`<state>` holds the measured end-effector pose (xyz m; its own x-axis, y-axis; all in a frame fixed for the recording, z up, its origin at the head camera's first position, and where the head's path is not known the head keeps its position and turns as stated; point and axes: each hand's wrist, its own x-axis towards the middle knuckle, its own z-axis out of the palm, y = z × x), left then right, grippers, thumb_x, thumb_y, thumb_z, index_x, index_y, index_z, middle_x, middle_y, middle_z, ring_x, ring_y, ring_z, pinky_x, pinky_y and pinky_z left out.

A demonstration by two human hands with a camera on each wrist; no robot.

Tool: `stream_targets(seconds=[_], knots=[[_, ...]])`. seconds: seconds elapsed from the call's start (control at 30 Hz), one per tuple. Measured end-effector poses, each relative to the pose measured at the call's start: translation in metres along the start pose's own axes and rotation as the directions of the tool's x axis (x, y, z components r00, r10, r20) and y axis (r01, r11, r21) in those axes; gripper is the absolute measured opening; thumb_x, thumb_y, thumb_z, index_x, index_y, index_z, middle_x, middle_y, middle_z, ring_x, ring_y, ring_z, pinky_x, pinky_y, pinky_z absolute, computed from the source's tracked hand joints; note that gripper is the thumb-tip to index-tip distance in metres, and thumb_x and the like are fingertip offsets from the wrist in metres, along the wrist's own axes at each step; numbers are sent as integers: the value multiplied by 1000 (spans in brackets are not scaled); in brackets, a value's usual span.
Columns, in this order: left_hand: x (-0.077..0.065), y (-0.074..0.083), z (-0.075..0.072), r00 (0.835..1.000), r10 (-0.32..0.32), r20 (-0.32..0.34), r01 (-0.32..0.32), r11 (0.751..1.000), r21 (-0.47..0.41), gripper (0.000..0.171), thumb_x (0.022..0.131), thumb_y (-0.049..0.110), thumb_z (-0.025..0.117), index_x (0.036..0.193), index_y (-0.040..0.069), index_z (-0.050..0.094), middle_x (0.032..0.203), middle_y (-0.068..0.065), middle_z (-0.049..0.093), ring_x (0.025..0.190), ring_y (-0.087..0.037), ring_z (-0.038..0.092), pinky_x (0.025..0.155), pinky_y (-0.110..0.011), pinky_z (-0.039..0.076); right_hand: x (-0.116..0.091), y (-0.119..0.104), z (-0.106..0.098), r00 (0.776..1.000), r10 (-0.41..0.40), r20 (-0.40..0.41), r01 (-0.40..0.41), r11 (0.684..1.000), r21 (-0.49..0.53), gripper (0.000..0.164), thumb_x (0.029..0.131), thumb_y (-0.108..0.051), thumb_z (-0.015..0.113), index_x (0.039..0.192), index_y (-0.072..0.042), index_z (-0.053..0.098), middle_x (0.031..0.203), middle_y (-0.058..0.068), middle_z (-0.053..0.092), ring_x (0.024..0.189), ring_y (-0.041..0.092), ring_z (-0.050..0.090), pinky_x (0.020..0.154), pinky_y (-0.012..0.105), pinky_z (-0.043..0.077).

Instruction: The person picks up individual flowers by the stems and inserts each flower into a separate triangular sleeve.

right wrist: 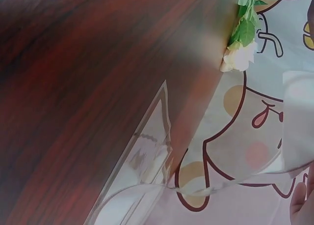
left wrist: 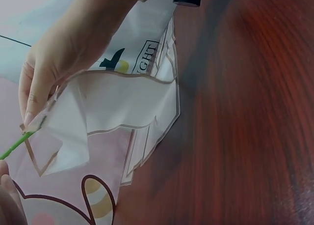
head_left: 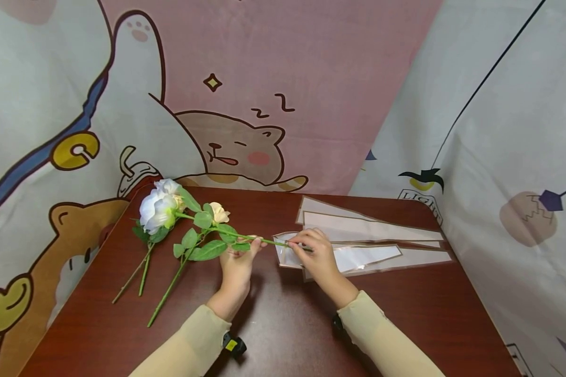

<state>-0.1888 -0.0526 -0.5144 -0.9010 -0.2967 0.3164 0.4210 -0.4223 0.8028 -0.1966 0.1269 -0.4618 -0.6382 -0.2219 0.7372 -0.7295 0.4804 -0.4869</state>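
Observation:
My left hand [head_left: 236, 267] pinches the green stem [head_left: 269, 241] of an artificial flower, which runs leftward to a pale blue bloom [head_left: 155, 209]. At the stem's right end, my right hand [head_left: 318, 254] has thumb and fingertips together. In the left wrist view, those right fingertips pinch the edge of a translucent brown-bordered wrapping sheet [left wrist: 132, 102] right at the stem tip. The sheet bends up from the pile to the fingers. A cream rose [head_left: 219, 213] with leaves lies beside the left hand, its stem [head_left: 172, 285] pointing toward the front.
Several tapered translucent sheets [head_left: 358, 225] lie fanned at the right of the brown table [head_left: 283, 335]. Two more cut stems [head_left: 132, 275] reach forward from under the blooms at left. A cartoon-printed cloth [head_left: 311, 78] hangs behind and around the table.

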Motion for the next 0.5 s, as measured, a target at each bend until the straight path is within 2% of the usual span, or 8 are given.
stream_targets(seconds=[0.03,0.07,0.17,0.23,0.3,0.37,0.47,0.5], knots=[[-2,14,8,1000,-15,-22,16,999,28,18,77,6,65,89,-6,58,78,-18,64,71,-28,63,69,-40,50,0,0,0,1000,-1,-2,1,1000,1,6,71,-14,73,75,-15,69,79,-9,62,76,9,52,70,26,40],[-3,21,12,999,-24,-37,26,999,30,21,76,7,67,89,-7,58,78,-19,64,70,-28,63,70,-42,50,0,0,1,1000,-3,-5,3,1000,3,6,71,-15,72,75,-14,69,79,-9,62,76,9,52,70,26,40],[-3,21,13,998,-32,-45,33,999,16,21,76,10,67,87,-6,61,77,-17,64,71,-24,63,72,-41,50,0,-1,1,1000,-6,-9,6,1000,9,5,72,-16,72,75,-15,68,78,-9,62,76,9,53,68,25,40],[-3,24,16,996,-57,-69,59,998,20,20,77,6,66,89,-8,59,80,-20,63,73,-28,63,74,-42,49,0,-2,2,1000,-9,-12,9,1000,11,5,72,-17,72,75,-15,68,78,-9,61,74,9,53,67,23,40],[1,-4,0,999,-14,-45,14,1000,4,19,78,5,65,92,-7,60,82,-20,64,74,-30,63,73,-40,50,1,-3,2,1000,-12,-14,12,1000,14,5,72,-17,72,75,-15,68,77,-9,61,73,8,53,65,22,40],[3,-15,-5,996,-27,-86,29,999,30,24,76,3,66,95,-9,57,84,-25,62,74,-38,61,72,-46,49,2,-4,2,1000,-15,-13,15,1000,14,5,72,-16,72,76,-15,69,77,-9,61,72,8,53,65,21,39],[10,-62,-34,997,10,-73,-11,1000,-8,25,75,8,68,95,-5,59,85,-24,62,74,-38,61,69,-45,50,3,-4,0,1000,-14,-11,14,1000,14,6,71,-14,72,76,-14,69,78,-8,61,74,8,54,66,22,40],[11,-64,-35,995,-13,-95,12,1000,-9,26,74,8,69,95,-5,59,85,-25,62,74,-40,60,69,-46,49,3,-5,0,1000,-13,-10,13,1000,13,6,71,-15,72,76,-14,69,78,-8,62,74,8,54,66,23,40]])
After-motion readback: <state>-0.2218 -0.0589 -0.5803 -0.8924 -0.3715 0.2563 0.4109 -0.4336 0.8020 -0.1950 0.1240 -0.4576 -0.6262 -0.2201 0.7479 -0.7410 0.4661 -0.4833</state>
